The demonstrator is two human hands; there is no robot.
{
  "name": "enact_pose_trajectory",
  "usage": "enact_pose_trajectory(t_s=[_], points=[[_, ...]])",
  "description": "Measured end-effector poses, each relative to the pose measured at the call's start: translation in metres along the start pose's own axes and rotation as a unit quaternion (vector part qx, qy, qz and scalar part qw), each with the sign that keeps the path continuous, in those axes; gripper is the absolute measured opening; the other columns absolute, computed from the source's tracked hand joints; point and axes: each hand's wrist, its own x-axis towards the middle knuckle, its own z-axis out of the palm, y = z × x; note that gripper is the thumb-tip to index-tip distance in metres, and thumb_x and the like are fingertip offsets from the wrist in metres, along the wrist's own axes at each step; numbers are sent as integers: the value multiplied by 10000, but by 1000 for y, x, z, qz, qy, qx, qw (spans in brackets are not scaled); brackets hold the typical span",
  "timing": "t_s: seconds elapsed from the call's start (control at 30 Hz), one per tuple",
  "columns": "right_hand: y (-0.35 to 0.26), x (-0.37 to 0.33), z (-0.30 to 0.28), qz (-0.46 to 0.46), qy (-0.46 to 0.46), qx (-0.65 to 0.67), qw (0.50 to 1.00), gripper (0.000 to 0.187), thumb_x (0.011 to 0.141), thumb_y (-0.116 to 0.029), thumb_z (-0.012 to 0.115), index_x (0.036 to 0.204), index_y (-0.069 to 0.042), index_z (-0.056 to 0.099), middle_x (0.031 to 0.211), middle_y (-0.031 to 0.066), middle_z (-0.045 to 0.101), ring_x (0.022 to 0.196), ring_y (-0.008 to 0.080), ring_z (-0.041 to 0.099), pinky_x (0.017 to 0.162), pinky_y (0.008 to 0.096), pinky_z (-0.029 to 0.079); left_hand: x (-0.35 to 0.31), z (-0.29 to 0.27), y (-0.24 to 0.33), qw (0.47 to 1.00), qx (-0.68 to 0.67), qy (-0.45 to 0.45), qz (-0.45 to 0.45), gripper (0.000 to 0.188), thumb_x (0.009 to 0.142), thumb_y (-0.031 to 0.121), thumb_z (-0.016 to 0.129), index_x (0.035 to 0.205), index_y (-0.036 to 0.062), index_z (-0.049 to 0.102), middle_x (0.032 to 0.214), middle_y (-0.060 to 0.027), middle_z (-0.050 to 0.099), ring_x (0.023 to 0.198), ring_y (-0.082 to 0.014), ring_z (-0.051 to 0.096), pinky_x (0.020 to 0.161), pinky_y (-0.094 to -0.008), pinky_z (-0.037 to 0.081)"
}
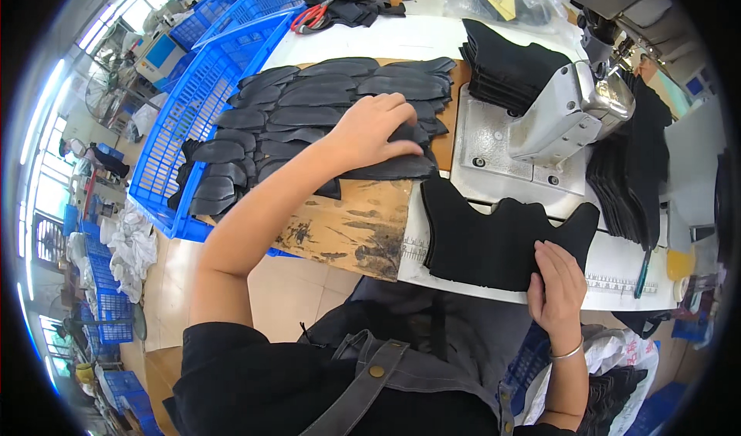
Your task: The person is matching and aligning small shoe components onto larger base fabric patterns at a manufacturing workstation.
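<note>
My left hand (376,133) is over rows of overlapping black curved pieces (312,117), at their right end. Its thumb stands apart from the bent fingers, with black material showing in the gap; no piece is visibly lifted. My right hand (557,288) lies with outstretched fingers on the lower right part of a black fabric piece (494,243) with a wavy upper edge. This piece, apparently a small stack, rests at the table's front edge, just in front of the sewing machine (552,119). A metal bangle circles my right wrist.
Brown boards (347,228) carry the curved pieces. A blue plastic crate (185,119) stands to the left. Black fabric stacks (509,65) sit behind and right of the machine. Red-handled scissors (312,17) lie at the back; a teal pen-like tool (642,274) lies at the right.
</note>
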Motion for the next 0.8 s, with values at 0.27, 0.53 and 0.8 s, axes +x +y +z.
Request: enact_pose_trajectory(t_s=[0.27, 0.53, 0.8], points=[[-1, 2, 0, -7, 3, -5, 1000, 340, 693, 23, 630, 1029, 73, 619, 1055, 199, 655, 959, 344, 641, 827, 396, 532, -12, -10, -18, 931, -105, 143, -319, 246, 812, 217, 709, 814, -11, 618, 713, -126, 636, 624, -199, 633, 589, -333, 481], [0, 1, -3, 3, 44, 48, 998, 364, 680, 77, 612, 1043, 60, 601, 1074, 213, 652, 942, 364, 639, 824, 403, 525, -47, -55, -38, 721, -360, 472, -357, 223, 887, 202, 682, 784, 35, 578, 703, -37, 599, 597, -102, 596, 568, -227, 510], [-30, 72, -7, 116, 115, 282, 945, 838, 664, -189, 815, 1365, -17, 389, 1390, 215, 453, 1296, 311, 440, 1053, 401, 352, -2, -70, 120, 754, -562, 263, -214, 164, 855, 64, 711, 936, 18, 576, 797, -27, 644, 738, -86, 636, 643, -211, 505]])
